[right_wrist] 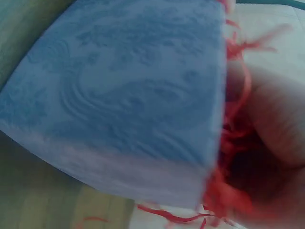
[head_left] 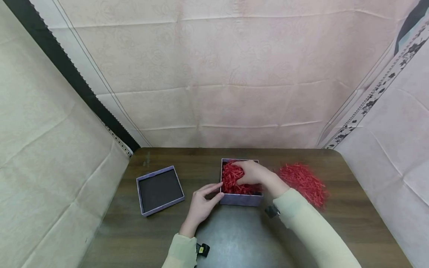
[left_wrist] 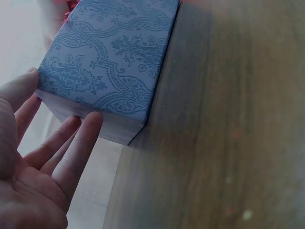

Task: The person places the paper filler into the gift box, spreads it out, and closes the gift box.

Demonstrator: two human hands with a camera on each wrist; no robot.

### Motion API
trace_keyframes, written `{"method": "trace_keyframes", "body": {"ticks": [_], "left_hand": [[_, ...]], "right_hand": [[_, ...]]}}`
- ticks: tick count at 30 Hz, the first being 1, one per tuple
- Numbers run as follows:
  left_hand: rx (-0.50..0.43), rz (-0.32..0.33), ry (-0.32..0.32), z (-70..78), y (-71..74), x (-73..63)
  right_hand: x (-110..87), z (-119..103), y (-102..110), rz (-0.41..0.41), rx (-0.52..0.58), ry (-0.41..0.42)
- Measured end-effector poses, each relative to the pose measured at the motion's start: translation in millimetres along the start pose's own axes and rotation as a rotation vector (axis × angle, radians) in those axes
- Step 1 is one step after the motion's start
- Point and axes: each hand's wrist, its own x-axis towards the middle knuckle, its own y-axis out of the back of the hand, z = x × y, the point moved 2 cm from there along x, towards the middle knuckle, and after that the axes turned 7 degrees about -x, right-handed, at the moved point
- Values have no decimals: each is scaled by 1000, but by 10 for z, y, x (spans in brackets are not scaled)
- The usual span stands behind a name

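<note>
A box with a blue-purple embossed pattern (head_left: 242, 200) stands on the table, filled with red shredded paper (head_left: 231, 176). My right hand (head_left: 254, 174) reaches into it from the right, thumb and index finger spread apart over the shreds; the other fingertips are hidden. In the right wrist view, red strips (right_wrist: 228, 191) surround part of that hand, which is blurred. My left hand (head_left: 202, 204) is at the box's left side, its fingertips against the wall near the front corner. The left wrist view has its fingers (left_wrist: 78, 152) fairly straight, with nothing gripped.
Right of the box lies a loose pile of red shredded paper (head_left: 305, 184). At the left, a shallow lid (head_left: 160, 190) with a dark inside lies face up. Pale cloth (head_left: 234, 74) hangs behind the wooden table (head_left: 134, 238) and on both sides.
</note>
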Motion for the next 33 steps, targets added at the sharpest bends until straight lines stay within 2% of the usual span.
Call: {"method": "trace_keyframes", "body": {"ticks": [5,8,11,14,18,27,33], "left_hand": [[5,-5,5,18,-1,0],[9,-4,5,23,-3,5],[13,0,-3,21,2,9],[23,6,-15,12,4,11],[23,5,-22,5,-7,6],[9,8,-13,-9,-8,-4],[15,1,-15,4,1,2]], "right_hand": [[-199,38,226,41,10,119],[-334,78,374,69,15,148],[-435,110,439,52,7,155],[-465,124,407,18,0,184],[-406,129,271,-10,-23,204],[-75,76,-41,-39,-170,217],[93,114,-177,-52,-224,180]]}}
